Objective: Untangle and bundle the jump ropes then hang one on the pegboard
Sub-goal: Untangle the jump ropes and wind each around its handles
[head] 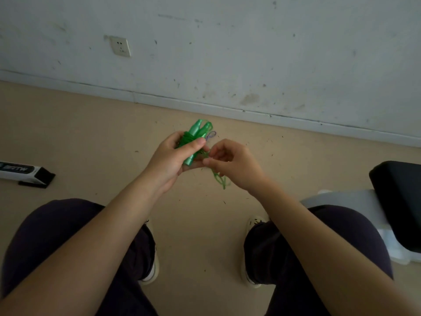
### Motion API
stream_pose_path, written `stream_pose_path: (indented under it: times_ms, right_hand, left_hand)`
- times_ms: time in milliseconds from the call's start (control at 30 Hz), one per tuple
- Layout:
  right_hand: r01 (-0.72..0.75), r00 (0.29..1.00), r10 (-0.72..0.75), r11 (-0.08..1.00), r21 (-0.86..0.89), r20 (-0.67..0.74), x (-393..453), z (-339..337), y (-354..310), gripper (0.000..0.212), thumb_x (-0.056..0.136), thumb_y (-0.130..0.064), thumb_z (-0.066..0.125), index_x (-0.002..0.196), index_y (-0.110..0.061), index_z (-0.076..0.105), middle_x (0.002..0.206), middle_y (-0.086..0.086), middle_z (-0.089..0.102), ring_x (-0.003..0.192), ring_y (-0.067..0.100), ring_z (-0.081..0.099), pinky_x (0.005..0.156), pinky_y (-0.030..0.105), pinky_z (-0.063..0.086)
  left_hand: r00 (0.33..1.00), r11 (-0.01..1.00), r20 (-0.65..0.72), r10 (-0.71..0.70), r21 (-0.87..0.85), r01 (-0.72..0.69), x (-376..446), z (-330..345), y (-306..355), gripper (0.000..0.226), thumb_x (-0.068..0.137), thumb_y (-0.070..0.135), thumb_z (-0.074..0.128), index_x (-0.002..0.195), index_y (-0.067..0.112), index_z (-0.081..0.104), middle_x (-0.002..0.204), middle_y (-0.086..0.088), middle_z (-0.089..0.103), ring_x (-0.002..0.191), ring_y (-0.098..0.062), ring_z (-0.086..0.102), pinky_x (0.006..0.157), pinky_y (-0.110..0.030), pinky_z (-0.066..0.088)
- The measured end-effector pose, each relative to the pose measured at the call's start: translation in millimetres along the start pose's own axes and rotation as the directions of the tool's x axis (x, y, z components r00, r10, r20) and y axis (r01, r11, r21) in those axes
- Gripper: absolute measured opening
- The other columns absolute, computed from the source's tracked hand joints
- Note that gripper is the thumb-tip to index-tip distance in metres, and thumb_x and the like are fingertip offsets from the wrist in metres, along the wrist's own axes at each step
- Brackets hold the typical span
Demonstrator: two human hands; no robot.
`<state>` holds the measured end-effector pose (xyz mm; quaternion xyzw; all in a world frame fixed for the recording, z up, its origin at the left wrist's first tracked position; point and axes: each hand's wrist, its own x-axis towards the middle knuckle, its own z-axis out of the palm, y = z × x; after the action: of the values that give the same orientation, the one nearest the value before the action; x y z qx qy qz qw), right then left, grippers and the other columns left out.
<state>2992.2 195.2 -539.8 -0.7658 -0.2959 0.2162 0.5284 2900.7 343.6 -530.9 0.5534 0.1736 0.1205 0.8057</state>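
My left hand [175,156] grips a green jump rope [196,136] by its two translucent green handles, which lie side by side with green cord wound around them. My right hand [230,163] pinches the cord right beside the handles' lower ends. A loose loop of green cord [220,180] hangs below my right hand. A small blue-and-white striped loop [211,134] shows just behind the handles. No pegboard is in view.
I sit facing a scuffed white wall with a socket [120,46]. My knees and shoes are over a beige floor. A white-and-black long box [25,173] lies on the floor at left. A black cushion on a white seat [397,201] is at right.
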Motion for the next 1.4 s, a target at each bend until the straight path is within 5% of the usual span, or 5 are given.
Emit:
stream_pose_path:
  times_ms: [600,733,900,1100,1400]
  right_hand:
    - [-0.006,0.982,0.035,0.989,0.151,-0.188,-5.3,-15.5,-12.9,0.013,0.092,-0.012,0.066,0.085,-0.003,0.072,0.076,0.014,0.069,0.069,0.015,0.062,0.073,0.032,0.056]
    - [-0.163,0.987,0.116,0.767,0.621,0.115,-4.9,-17.2,-15.6,0.02,0.095,-0.014,0.056,0.077,-0.01,0.065,0.072,0.002,0.061,0.073,0.015,0.059,0.074,0.032,0.048]
    - [-0.115,0.977,0.057,0.951,0.286,0.203,-3.1,-18.0,-12.3,0.041,0.092,-0.023,0.065,0.066,0.006,0.052,0.069,0.014,0.047,0.069,0.023,0.049,0.074,0.032,0.044]
    - [-0.207,0.978,0.081,0.51,0.835,0.193,3.4,-33.1,-15.2,0.025,0.089,-0.018,0.056,0.064,-0.012,0.059,0.069,0.004,0.056,0.069,0.018,0.058,0.078,0.032,0.049]
    - [-0.055,0.976,0.045,0.998,0.04,0.214,-4.3,-38.6,-10.2,0.019,0.098,-0.016,0.057,0.091,-0.005,0.071,0.048,-0.009,0.042,0.048,0.014,0.029,0.049,0.023,0.03]
  left_hand:
    - [0.994,0.993,-0.092,-0.066,0.087,0.075,6.0,-2.6,0.1,0.022,0.092,0.019,0.071,0.106,0.004,0.062,0.082,-0.005,0.069,0.057,-0.011,0.06,0.057,-0.03,0.058]
    - [0.994,0.995,-0.082,-0.079,0.056,0.083,7.3,-2.0,1.5,0.019,0.09,0.017,0.072,0.101,0.006,0.061,0.076,-0.001,0.07,0.057,-0.012,0.062,0.057,-0.03,0.058]
    - [0.998,0.985,-0.05,-0.035,0.169,0.043,2.7,0.7,-2.6,0.014,0.09,0.018,0.073,0.095,0.009,0.063,0.068,0.005,0.072,0.058,-0.009,0.065,0.055,-0.028,0.057]
    - [0.994,0.986,-0.09,-0.063,0.148,0.076,5.1,-5.9,0.2,0.017,0.089,0.019,0.074,0.098,0.01,0.063,0.072,0.005,0.072,0.056,-0.009,0.062,0.058,-0.031,0.059]
    - [0.976,0.974,-0.216,0.02,0.223,0.03,6.9,-17.1,5.8,0.035,0.088,0.024,0.076,0.11,0.003,0.06,0.089,-0.008,0.069,0.064,-0.014,0.062,0.063,-0.035,0.061]
